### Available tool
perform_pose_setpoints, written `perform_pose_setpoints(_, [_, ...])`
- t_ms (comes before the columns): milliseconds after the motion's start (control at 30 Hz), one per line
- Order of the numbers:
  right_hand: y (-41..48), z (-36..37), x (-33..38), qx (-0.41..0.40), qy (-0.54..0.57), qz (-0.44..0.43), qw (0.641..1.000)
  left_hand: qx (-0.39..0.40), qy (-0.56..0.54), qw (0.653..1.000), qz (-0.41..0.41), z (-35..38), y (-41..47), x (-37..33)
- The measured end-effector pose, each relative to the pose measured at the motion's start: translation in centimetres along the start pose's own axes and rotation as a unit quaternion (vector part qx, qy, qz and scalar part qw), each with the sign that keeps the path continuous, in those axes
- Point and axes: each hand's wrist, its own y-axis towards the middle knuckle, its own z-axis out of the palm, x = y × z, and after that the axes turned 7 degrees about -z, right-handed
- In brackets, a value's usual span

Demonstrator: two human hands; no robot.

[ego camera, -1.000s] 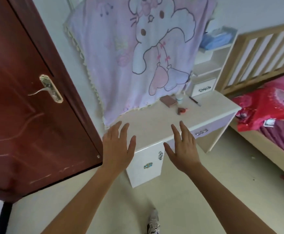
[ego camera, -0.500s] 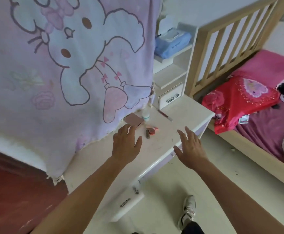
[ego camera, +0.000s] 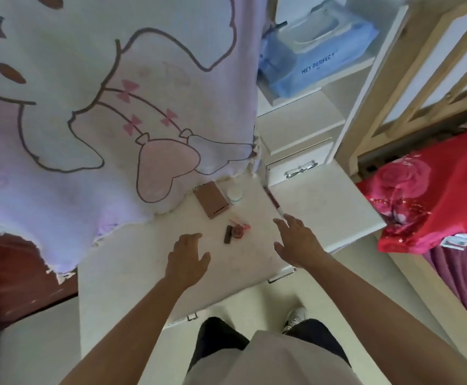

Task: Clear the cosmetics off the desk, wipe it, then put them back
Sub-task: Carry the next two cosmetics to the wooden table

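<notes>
On the white desk [ego camera: 324, 201] lie a brown flat case [ego camera: 212, 200], a small white bottle [ego camera: 235, 194], a thin cosmetic pencil [ego camera: 273, 201], a dark stick [ego camera: 228, 234] and a small red compact [ego camera: 237, 232]. My left hand [ego camera: 189, 259] hovers open over the desk, just left of the dark stick. My right hand [ego camera: 299, 240] is open too, its fingertips near the pencil's white end. Neither hand holds anything.
A lilac cartoon blanket [ego camera: 110, 107] hangs over the desk's back and left part. A blue wipes pack [ego camera: 318, 48] lies on the shelf above a small drawer [ego camera: 299, 168]. A wooden bed frame [ego camera: 421, 65] and red bedding [ego camera: 432, 195] stand to the right. A dark red door [ego camera: 9, 276] is left.
I have stepped closer, so the desk now lies right below me. Both hands have moved forward over the desktop towards the cosmetics, still holding nothing.
</notes>
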Motion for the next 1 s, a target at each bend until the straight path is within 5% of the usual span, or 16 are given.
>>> perform_pose_setpoints(500, [9.4, 6.1, 4.8, 0.091, -0.032, -0.090, 0.991, 0.077, 0.028, 0.996, 0.020, 1.1, 15.7, -0.3])
perform_pose_setpoints(700, [10.3, 6.6, 4.6, 0.063, -0.051, -0.027, 0.996, 0.070, 0.093, 0.992, 0.053, 2.4, 19.8, -2.3])
perform_pose_setpoints(1000, [11.4, 6.1, 5.2, 0.064, -0.035, 0.041, 0.996, 0.059, 0.044, 0.996, 0.043, 2.4, 18.8, -2.1])
